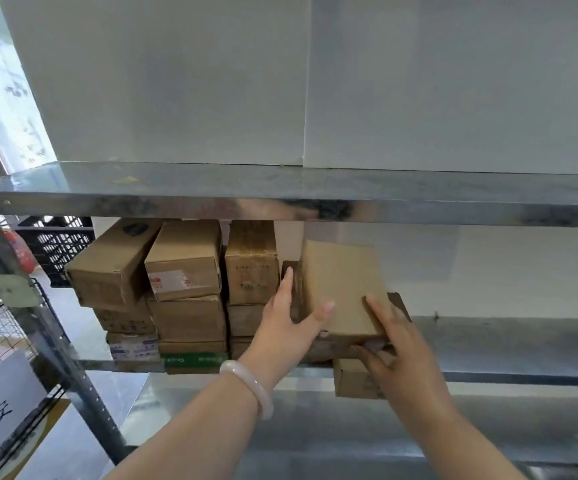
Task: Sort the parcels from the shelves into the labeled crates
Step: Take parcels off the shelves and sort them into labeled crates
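Currently, I log one plain brown cardboard parcel point(343, 285), tilted over the grey metal middle shelf point(505, 344) just right of the stacked brown cartons point(187, 296), gripped by my left hand point(287, 323), thumb on top, and my right hand point(396, 348), clasping its near right corner.

Metal shelf point(505, 348) bears cardboard parcels point(187, 317) stacked at left; small box point(350, 379) perhaps overhangs its edge.
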`<state>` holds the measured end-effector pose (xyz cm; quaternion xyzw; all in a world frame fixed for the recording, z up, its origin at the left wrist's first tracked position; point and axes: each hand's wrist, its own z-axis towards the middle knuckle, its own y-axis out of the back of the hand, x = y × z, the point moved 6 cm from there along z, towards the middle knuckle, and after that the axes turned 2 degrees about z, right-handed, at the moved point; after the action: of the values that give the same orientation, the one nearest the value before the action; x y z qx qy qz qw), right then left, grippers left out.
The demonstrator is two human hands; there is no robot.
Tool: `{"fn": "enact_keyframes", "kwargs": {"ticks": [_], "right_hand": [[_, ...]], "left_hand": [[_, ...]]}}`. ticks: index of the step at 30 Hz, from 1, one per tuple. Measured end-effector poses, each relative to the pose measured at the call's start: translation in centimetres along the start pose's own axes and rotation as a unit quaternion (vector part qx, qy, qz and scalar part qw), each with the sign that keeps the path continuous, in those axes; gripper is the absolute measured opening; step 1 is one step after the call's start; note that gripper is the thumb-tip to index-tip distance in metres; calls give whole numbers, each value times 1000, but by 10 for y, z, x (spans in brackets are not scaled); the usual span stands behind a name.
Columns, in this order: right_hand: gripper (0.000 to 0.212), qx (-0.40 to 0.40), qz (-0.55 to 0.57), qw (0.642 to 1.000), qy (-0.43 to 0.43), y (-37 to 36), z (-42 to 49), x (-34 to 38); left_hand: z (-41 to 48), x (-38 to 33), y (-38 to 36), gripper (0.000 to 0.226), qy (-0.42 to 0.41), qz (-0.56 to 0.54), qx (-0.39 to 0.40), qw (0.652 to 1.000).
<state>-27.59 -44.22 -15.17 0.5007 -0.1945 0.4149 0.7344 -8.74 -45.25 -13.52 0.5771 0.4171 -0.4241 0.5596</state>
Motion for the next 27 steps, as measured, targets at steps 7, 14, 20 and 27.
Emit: {"fn": "enact_keyframes", "kwargs": {"ticks": [7, 14, 20, 27], "right_hand": [[97, 2, 216, 970, -111, 12, -26, 6], [94, 63, 273, 955, -99, -8, -6, 29], [99, 109, 89, 987, 75, -57, -10, 102], [87, 315, 394, 860, -72, -123, -7, 136]], "left_hand": [[-11, 16, -10, 98, 16, -210, 12, 978], [-36, 15, 28, 96, -22, -99, -65, 993], [-63, 27, 77, 111, -40, -166, -120, 978], [-107, 63, 144, 83, -22, -331, -144, 932]]}}
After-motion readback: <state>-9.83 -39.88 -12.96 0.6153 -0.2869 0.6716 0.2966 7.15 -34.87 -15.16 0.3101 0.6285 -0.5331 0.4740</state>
